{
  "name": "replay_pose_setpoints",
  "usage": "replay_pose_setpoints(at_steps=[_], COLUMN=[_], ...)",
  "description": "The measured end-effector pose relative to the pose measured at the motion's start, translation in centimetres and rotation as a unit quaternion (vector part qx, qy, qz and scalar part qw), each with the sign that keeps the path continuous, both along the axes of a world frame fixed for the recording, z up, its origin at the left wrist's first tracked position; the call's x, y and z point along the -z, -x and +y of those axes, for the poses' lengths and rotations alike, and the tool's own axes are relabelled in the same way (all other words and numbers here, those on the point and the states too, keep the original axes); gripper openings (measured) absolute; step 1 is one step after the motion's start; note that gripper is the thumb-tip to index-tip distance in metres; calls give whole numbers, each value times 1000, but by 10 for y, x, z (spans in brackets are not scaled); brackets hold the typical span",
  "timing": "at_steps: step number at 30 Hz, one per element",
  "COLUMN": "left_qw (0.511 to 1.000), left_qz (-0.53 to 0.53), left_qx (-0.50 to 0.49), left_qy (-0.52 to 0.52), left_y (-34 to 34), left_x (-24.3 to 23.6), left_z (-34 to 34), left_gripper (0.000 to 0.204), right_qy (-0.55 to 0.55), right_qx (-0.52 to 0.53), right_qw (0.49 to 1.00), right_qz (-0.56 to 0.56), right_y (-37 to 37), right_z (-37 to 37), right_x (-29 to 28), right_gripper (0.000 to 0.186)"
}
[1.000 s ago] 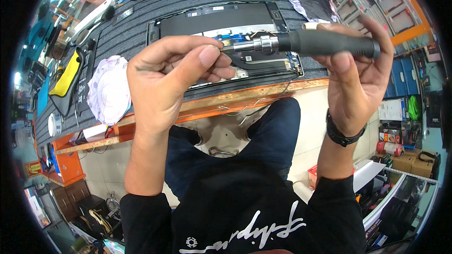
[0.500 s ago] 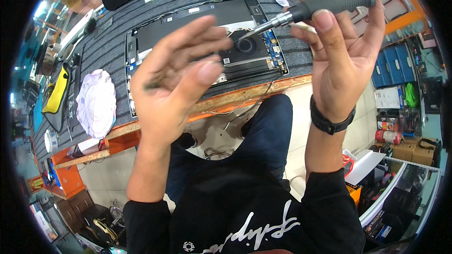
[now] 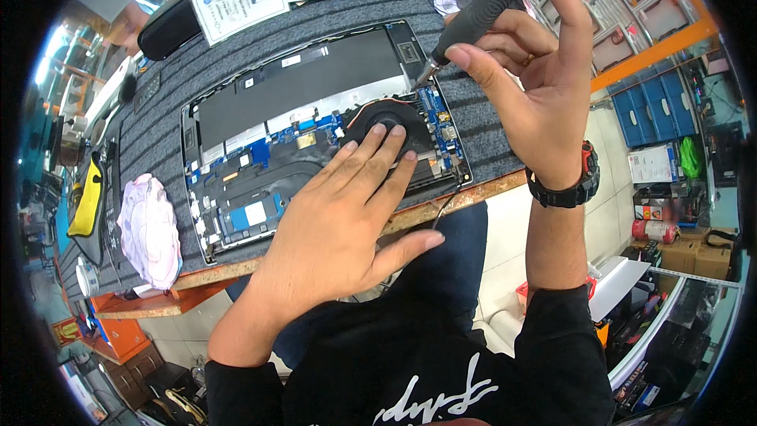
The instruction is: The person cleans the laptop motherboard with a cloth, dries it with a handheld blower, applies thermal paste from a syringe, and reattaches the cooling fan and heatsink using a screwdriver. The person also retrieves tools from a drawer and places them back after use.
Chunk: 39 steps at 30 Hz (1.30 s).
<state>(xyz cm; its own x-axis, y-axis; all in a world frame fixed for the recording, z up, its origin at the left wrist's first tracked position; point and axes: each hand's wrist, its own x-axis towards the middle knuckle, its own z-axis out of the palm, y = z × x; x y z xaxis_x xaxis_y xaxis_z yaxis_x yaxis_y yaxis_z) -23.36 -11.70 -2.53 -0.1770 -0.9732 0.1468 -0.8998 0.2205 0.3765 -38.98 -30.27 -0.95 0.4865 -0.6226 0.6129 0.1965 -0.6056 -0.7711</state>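
Note:
An opened laptop base (image 3: 292, 71) lies on a grey ribbed mat, its battery, blue circuit boards and round black fan (image 3: 381, 116) exposed. My left hand (image 3: 339, 213) rests flat on the fan and the lower part of the base, fingers spread, holding nothing. In my right hand (image 3: 528, 71) is a dark-handled screwdriver (image 3: 485, 16), with my forefinger over its end and thumb along its side. The driver slants down to the right edge of the base, near the small blue board (image 3: 438, 114). Its very tip is too small to make out.
Crumpled pale cloths lie left (image 3: 148, 229) and behind the laptop. A card with a photo (image 3: 240, 1) leans on a long black case (image 3: 167, 28) at the back. A yellow-and-black pouch (image 3: 87, 197) is at far left. The wooden table edge (image 3: 493, 189) runs in front.
My left hand has come down from the air onto the laptop. The screwdriver in my right hand has tilted steeper, its shaft now at the base's right edge.

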Motion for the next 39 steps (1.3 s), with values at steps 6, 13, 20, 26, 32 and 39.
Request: replay_pose_setpoints(at_steps=[6,13,20,26,32,39], left_qw=[1000,984,995,996,997,999], left_qz=[8,-40,31,28,9,-16], left_qx=[-2,-151,-87,-66,-65,-42], left_qy=[-23,82,38,44,31,-22], left_y=[-5,-11,-9,-9,-10,-7], left_x=[-11,-1,0,2,0,-6], left_z=[-6,-25,-23,-25,-26,-25], left_gripper=[70,61,63,61,64,70], right_qy=[19,-8,27,52,75,48], right_qx=[-28,-73,-6,8,6,-9], right_qw=[999,993,1000,998,994,998], right_qz=[-10,-95,9,45,75,27], right_y=[2,-6,-11,-10,-2,6], right_z=[-10,-22,-15,-14,-12,-4], right_x=[2,13,4,4,3,5], right_gripper=[95,96,96,96,96,97])
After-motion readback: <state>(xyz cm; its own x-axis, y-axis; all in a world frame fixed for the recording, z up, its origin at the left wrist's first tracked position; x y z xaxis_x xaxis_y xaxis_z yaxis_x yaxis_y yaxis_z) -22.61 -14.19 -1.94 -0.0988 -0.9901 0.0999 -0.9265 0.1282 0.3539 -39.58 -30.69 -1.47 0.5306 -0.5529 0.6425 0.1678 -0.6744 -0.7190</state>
